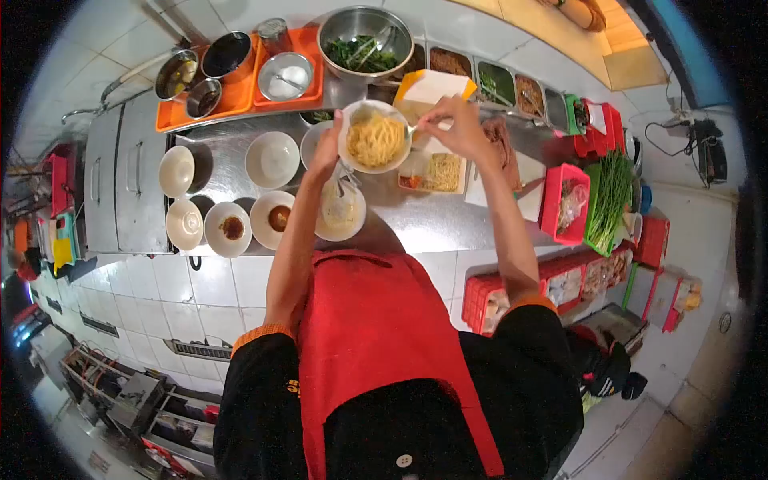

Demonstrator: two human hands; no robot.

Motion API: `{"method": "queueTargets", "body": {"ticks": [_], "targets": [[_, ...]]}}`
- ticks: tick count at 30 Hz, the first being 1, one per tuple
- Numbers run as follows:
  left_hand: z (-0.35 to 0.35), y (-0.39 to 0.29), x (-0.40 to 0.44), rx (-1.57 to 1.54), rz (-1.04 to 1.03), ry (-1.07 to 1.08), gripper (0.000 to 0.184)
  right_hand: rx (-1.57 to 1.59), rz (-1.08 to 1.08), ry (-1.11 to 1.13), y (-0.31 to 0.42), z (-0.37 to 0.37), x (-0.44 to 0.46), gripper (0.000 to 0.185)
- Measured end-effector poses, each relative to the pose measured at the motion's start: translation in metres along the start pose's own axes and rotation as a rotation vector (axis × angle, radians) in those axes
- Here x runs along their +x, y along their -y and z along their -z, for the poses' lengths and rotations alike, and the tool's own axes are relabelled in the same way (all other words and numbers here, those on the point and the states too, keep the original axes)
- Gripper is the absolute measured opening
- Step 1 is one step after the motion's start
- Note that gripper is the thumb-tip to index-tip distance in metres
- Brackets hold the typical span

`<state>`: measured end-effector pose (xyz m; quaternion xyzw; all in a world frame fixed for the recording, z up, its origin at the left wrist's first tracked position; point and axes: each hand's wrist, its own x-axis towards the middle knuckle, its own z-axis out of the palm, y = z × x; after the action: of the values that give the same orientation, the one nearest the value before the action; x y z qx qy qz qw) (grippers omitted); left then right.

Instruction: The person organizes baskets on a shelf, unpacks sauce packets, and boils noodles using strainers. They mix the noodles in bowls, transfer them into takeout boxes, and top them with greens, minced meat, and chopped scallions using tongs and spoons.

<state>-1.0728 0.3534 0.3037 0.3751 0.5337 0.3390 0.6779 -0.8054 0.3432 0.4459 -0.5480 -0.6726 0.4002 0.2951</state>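
My left hand (325, 150) grips the rim of a white bowl (349, 160) of yellow noodles (376, 140), raised above the steel counter. At the bowl's right edge, my right hand (458, 130) pinches a thin utensil (413, 130); I cannot make out its kind. Below my right hand lies an open takeaway box (442, 189) with noodles and small packets in it, its white and orange lid (436, 86) folded back. Under the raised bowl stands another bowl (340, 228) with metal utensils and some liquid.
Several white bowls stand to the left, including one with dark sauce (232, 227). Behind are a steel bowl of greens (364, 56), orange trays (164, 120) with pots, and topping containers (496, 84). Right: a cutting board (524, 200), a red basket (566, 200) and long green stalks (610, 196).
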Motion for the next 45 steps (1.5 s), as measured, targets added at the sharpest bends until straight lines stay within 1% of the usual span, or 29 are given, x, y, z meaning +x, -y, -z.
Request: {"method": "queueTargets", "body": {"ticks": [2, 3, 4, 6, 8, 9, 10, 12, 13, 14, 16, 17, 19, 21, 22, 24, 26, 28, 31, 33, 36, 37, 38, 39, 40, 42, 43, 44, 45], "targets": [[-0.004, -0.013, -0.012, -0.39, -0.06, 0.117, 0.084, -0.919, 0.173, -0.205, 0.036, 0.013, -0.004, 0.008], [-0.006, -0.012, -0.011, -0.356, -0.055, 0.125, 0.085, -0.912, 0.148, -0.197, 0.048, 0.014, -0.009, 0.008], [-0.008, -0.008, -0.007, -0.355, -0.04, 0.129, 0.085, -0.89, 0.212, -0.232, 0.06, 0.014, -0.01, 0.008], [-0.015, -0.008, 0.002, -0.087, -0.065, 0.093, 0.086, -0.873, 0.281, -0.274, 0.059, 0.006, -0.005, 0.009], [-0.02, -0.007, 0.001, -0.058, -0.022, 0.101, 0.085, -0.674, 0.178, -0.084, 0.019, -0.016, -0.005, 0.01], [-0.02, -0.01, 0.001, -0.043, -0.007, 0.084, 0.086, -0.5, 0.144, -0.095, -0.004, -0.015, -0.007, 0.011], [-0.019, -0.011, 0.001, -0.029, 0.009, 0.062, 0.086, -0.507, 0.157, -0.098, -0.008, -0.007, -0.008, 0.011], [-0.013, -0.003, 0.004, -0.067, 0.005, 0.058, 0.085, 0.02, -0.062, -0.087, -0.006, 0.001, -0.009, 0.011], [-0.01, 0.002, 0.006, -0.097, 0.012, 0.065, 0.083, 0.076, -0.097, -0.069, -0.003, 0.002, -0.009, 0.01], [-0.008, 0.0, 0.005, -0.125, 0.024, 0.075, 0.082, 0.081, -0.096, -0.076, 0.003, 0.001, -0.006, 0.01], [-0.004, -0.001, 0.001, -0.114, 0.06, 0.096, 0.081, -0.69, 0.06, -0.164, 0.012, -0.008, -0.008, 0.008], [-0.006, -0.005, -0.002, -0.177, 0.042, 0.105, 0.081, -0.688, 0.052, -0.168, 0.028, -0.007, -0.01, 0.008], [-0.014, -0.022, -0.009, -0.251, 0.016, 0.11, 0.08, -0.879, 0.119, -0.281, 0.064, -0.004, -0.01, 0.007], [-0.022, -0.041, -0.025, -0.062, 0.014, 0.058, 0.081, -0.841, 0.11, -0.208, 0.04, -0.02, -0.001, 0.008], [-0.024, -0.033, -0.025, -0.064, 0.015, 0.068, 0.081, -0.797, 0.101, -0.132, 0.026, -0.028, -0.004, 0.008], [-0.025, -0.022, -0.01, 0.017, -0.006, 0.043, 0.082, -0.763, 0.108, -0.134, 0.013, -0.02, -0.01, 0.007], [-0.011, -0.012, -0.007, 0.038, 0.029, 0.052, 0.083, -0.179, -0.024, -0.171, 0.002, -0.012, -0.017, 0.01], [0.0, 0.004, -0.001, 0.042, -0.005, 0.043, 0.082, -0.178, 0.018, -0.195, 0.005, -0.02, -0.018, 0.014], [0.009, 0.004, -0.009, -0.028, -0.072, 0.039, 0.081, -0.13, -0.063, -0.227, 0.018, -0.049, -0.017, 0.015], [0.023, 0.008, -0.007, -0.049, -0.027, 0.06, 0.08, -0.921, -0.016, -0.335, 0.042, -0.061, -0.022, 0.01], [0.022, -0.009, -0.019, -0.083, 0.001, 0.044, 0.078, -0.893, -0.013, -0.359, 0.051, -0.071, -0.018, 0.008], [0.015, -0.02, -0.031, 0.003, -0.072, 0.046, 0.077, -0.899, -0.013, -0.354, 0.046, -0.073, -0.017, 0.008], [0.009, -0.032, -0.046, 0.091, -0.142, 0.048, 0.076, -0.756, -0.023, -0.311, 0.034, -0.079, -0.018, 0.009], [0.004, -0.041, -0.057, 0.088, -0.102, 0.05, 0.076, -0.615, -0.027, -0.268, 0.023, -0.083, -0.018, 0.009], [0.007, -0.039, -0.054, 0.078, -0.109, 0.04, 0.076, -0.621, -0.014, -0.261, 0.012, -0.081, -0.019, 0.009], [0.014, -0.014, -0.043, -0.01, -0.085, -0.011, 0.075, -0.078, -0.131, -0.26, -0.008, -0.064, -0.026, 0.01], [0.023, 0.01, -0.026, -0.077, -0.096, 0.022, 0.077, 0.032, -0.124, -0.213, -0.003, -0.057, -0.026, 0.01], [0.031, 0.023, -0.016, -0.072, -0.093, 0.028, 0.077, 0.034, -0.129, -0.22, 0.004, -0.056, -0.026, 0.01], [0.036, 0.03, -0.011, -0.122, -0.068, 0.072, 0.078, -0.272, -0.09, -0.236, 0.012, -0.056, -0.027, 0.009]]}}
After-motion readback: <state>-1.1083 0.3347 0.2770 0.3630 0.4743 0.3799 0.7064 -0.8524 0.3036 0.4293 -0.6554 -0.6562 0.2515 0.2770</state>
